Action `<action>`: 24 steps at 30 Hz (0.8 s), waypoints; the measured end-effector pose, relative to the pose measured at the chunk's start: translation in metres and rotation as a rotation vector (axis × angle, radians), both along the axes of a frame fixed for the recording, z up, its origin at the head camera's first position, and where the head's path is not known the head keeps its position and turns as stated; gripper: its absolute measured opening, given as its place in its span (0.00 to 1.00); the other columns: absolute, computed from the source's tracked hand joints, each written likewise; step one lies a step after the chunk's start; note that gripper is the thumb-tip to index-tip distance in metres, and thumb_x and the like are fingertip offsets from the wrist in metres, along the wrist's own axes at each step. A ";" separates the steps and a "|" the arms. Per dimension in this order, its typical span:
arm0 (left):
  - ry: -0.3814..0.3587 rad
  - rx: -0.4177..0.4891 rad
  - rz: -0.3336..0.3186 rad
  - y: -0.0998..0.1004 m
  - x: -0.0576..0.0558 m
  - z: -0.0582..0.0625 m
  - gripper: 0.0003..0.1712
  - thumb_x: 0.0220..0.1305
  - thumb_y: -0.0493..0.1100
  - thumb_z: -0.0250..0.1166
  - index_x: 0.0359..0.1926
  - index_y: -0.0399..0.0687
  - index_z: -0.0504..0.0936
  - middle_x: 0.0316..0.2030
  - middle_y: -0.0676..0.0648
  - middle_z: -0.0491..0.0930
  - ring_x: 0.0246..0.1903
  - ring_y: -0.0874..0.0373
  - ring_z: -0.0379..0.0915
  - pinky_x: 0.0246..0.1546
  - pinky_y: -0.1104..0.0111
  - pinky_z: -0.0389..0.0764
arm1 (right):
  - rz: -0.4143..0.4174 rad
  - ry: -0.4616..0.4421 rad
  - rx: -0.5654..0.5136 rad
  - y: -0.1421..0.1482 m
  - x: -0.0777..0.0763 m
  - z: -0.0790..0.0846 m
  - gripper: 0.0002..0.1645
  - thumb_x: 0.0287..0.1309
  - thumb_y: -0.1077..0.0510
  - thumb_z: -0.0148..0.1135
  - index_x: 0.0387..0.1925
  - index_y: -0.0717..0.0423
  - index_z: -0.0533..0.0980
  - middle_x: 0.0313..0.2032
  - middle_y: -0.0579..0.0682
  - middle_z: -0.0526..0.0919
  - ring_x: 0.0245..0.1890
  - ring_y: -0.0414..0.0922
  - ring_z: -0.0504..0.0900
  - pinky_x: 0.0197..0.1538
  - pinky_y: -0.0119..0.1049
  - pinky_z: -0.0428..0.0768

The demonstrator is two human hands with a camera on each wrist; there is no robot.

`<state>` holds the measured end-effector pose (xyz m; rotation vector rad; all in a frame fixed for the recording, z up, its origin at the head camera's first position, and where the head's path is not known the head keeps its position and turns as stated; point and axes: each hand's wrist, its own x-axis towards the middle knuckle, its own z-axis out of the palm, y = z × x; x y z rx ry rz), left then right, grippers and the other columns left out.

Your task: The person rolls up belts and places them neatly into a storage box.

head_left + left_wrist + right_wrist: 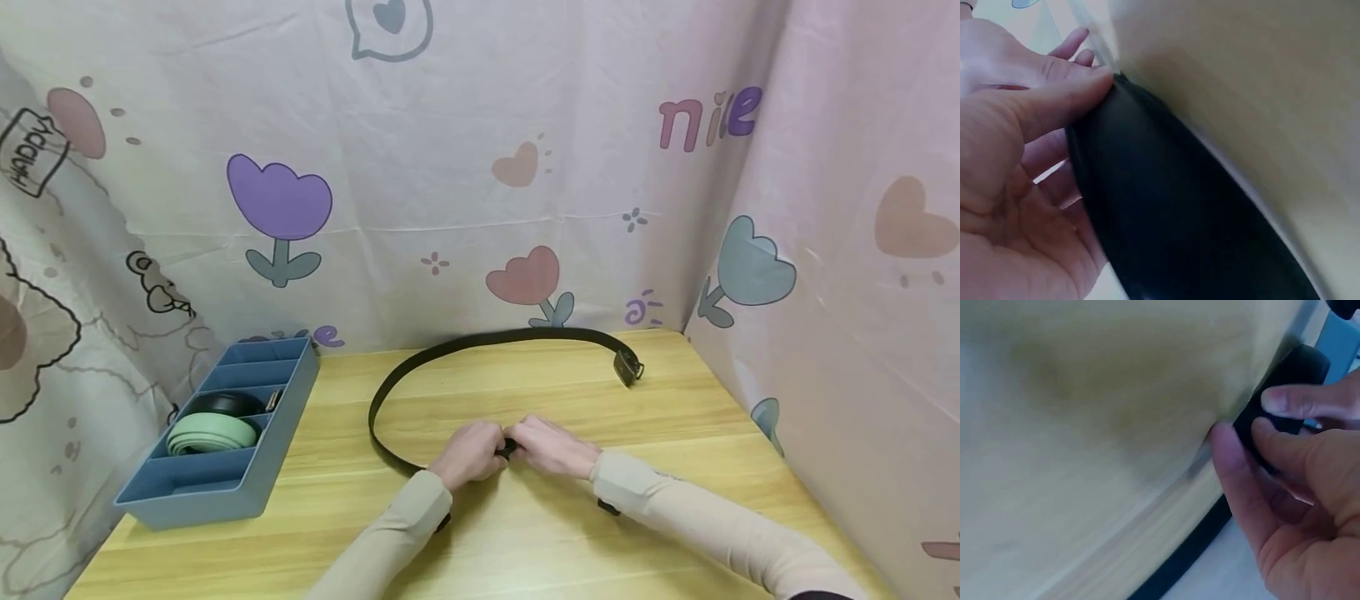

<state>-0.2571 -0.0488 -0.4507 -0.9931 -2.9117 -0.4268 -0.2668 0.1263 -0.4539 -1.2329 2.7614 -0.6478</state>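
Note:
A long black belt [495,337] lies in a wide curve over the wooden table, with its buckle [628,367] at the far right end. Its other end is between my two hands near the table's middle. My left hand [471,454] pinches the strap, the thumb lying along it in the left wrist view, where the belt [1166,212] runs toward the camera. Close against it, my right hand [553,448] pinches the tip between thumb and fingers. In the right wrist view, both hands meet on the dark strap [1297,365]. Fingers partly hide the belt's end.
At the left stands a blue-grey divided tray [281,467]. It holds a rolled green belt [212,433] and a rolled black belt [225,404] with a metal buckle, in separate compartments. A printed curtain [420,183] hangs behind the table and along its sides.

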 end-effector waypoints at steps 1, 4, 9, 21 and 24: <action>-0.001 0.010 -0.013 0.000 -0.001 0.000 0.25 0.55 0.41 0.71 0.09 0.52 0.67 0.13 0.57 0.62 0.16 0.66 0.55 0.19 0.75 0.59 | -0.003 -0.004 0.004 0.000 0.000 0.001 0.03 0.62 0.61 0.63 0.32 0.53 0.79 0.22 0.42 0.79 0.18 0.30 0.66 0.21 0.24 0.67; -0.051 0.026 -0.082 -0.004 -0.004 0.001 0.24 0.58 0.38 0.68 0.11 0.51 0.67 0.14 0.57 0.61 0.16 0.66 0.55 0.19 0.76 0.58 | -0.016 -0.013 0.016 -0.001 -0.002 0.001 0.04 0.62 0.55 0.65 0.33 0.51 0.80 0.23 0.40 0.79 0.19 0.29 0.68 0.22 0.24 0.70; -0.177 -0.006 -0.203 -0.012 -0.008 0.005 0.12 0.57 0.28 0.59 0.22 0.46 0.72 0.21 0.55 0.66 0.22 0.64 0.58 0.25 0.76 0.59 | -0.057 0.029 0.054 -0.001 -0.006 0.000 0.06 0.59 0.53 0.67 0.31 0.51 0.82 0.25 0.40 0.82 0.21 0.29 0.70 0.26 0.24 0.72; -0.280 -0.050 -0.247 -0.015 -0.011 0.004 0.11 0.59 0.25 0.58 0.33 0.45 0.77 0.29 0.50 0.75 0.29 0.64 0.64 0.33 0.74 0.67 | -0.073 0.075 0.068 0.000 -0.009 -0.003 0.09 0.52 0.53 0.72 0.25 0.50 0.80 0.19 0.37 0.76 0.16 0.30 0.66 0.20 0.24 0.67; -0.280 -0.039 -0.237 -0.015 -0.011 0.004 0.11 0.59 0.25 0.58 0.34 0.45 0.78 0.30 0.51 0.75 0.30 0.64 0.65 0.34 0.74 0.68 | -0.066 0.074 0.076 -0.001 -0.009 -0.003 0.09 0.53 0.53 0.72 0.25 0.50 0.79 0.18 0.36 0.73 0.15 0.30 0.65 0.19 0.24 0.65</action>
